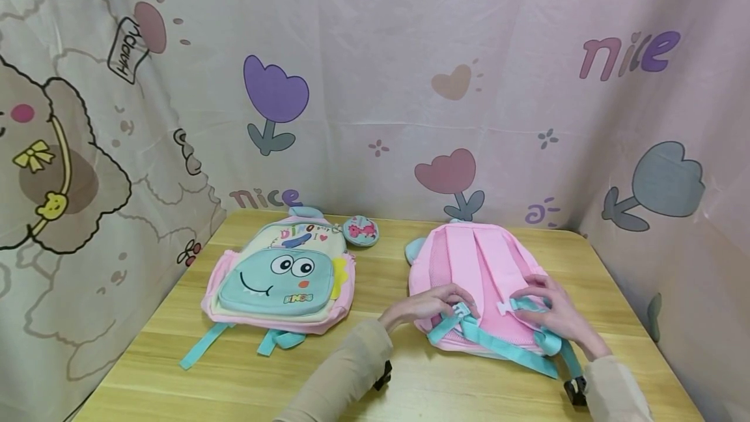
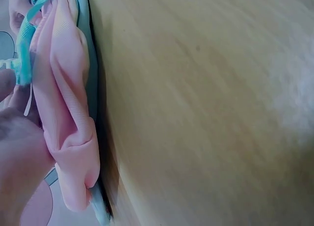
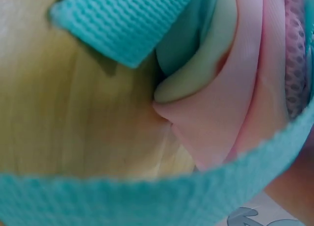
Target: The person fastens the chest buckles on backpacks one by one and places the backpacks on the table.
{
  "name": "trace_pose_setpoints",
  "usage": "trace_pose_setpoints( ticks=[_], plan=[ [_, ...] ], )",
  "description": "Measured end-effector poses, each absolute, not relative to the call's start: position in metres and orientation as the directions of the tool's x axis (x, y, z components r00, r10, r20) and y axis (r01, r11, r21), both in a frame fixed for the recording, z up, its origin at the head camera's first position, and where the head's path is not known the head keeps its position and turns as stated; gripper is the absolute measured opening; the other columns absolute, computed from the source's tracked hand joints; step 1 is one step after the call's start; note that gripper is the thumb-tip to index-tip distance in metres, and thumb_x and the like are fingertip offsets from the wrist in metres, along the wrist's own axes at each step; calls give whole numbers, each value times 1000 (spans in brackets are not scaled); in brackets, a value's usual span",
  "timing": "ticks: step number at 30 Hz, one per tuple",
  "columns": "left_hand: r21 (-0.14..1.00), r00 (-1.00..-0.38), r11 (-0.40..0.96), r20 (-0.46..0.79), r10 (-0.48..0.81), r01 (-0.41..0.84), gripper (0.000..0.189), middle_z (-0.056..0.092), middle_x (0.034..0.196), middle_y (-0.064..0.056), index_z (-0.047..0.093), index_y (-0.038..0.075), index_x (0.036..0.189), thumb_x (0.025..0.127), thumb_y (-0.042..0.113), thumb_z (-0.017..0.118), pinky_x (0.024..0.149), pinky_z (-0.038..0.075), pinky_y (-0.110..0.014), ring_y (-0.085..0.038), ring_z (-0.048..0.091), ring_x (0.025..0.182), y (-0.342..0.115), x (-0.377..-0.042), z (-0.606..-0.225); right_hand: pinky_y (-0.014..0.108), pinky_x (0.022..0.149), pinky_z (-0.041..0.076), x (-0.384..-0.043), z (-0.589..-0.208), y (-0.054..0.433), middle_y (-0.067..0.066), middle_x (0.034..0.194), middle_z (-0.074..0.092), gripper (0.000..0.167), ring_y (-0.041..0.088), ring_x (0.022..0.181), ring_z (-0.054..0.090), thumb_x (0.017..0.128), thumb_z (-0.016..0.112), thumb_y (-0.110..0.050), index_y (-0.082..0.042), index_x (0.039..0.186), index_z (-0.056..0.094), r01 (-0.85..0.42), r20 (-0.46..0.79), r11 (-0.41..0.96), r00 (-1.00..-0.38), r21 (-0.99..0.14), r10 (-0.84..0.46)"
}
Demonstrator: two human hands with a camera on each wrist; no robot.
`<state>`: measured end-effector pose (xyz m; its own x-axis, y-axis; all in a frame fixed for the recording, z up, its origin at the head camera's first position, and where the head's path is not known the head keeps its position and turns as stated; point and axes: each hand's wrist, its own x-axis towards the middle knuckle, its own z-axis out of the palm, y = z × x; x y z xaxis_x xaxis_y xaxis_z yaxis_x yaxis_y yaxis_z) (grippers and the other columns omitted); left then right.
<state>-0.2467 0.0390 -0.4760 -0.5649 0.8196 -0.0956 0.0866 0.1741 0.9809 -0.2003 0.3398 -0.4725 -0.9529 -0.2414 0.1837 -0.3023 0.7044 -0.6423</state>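
A pink backpack (image 1: 491, 266) lies back side up on the right of the table, its two pink shoulder straps showing. My left hand (image 1: 430, 303) holds a pale teal buckle (image 1: 461, 310) at the bag's lower left, where a teal webbing strap (image 1: 506, 346) runs through it. At the lower right, my right hand (image 1: 553, 310) pinches another teal strap (image 1: 527, 303) between thumb and fingers, just behind a small white buckle piece (image 1: 504, 307). In the right wrist view, teal webbing (image 3: 127, 199) crosses close to the camera, beside the bag's pink edge (image 3: 221, 118).
A second backpack (image 1: 275, 279) with a dinosaur face lies front up on the left, its teal straps hanging toward the near side. A round charm (image 1: 361, 231) is attached near its top. Beneath both is a wooden table (image 1: 234, 376); a printed curtain (image 1: 363, 83) hangs behind.
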Motion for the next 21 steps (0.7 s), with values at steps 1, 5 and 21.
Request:
trace_pose_setpoints(
  ticks=[1,5,21],
  plan=[
    [979,-565,181,-99,819,91,36,63,135,-23,50,1,132,97,-4,41,108,35,-20,-5,55,123,39,-247,-476,68,93,26,-200,-472,339,25,134,45,24,49,122,33,78,84,-16,-13,100,76,-298,183,712,-954,-635,-236],
    [977,-574,189,-98,813,102,28,63,134,-22,50,1,131,103,6,44,106,37,-20,0,54,113,39,-246,-475,65,94,20,-199,-472,337,17,123,46,23,44,114,32,77,84,-17,-15,99,76,-299,189,739,-954,-604,-232],
    [956,-662,203,-14,750,210,26,67,114,-27,50,-5,126,105,8,43,90,46,-15,-7,62,98,45,-241,-476,53,92,22,-201,-475,328,-1,96,67,28,14,97,47,74,83,-5,-21,93,72,-432,330,755,-896,-494,-296]
  ],
)
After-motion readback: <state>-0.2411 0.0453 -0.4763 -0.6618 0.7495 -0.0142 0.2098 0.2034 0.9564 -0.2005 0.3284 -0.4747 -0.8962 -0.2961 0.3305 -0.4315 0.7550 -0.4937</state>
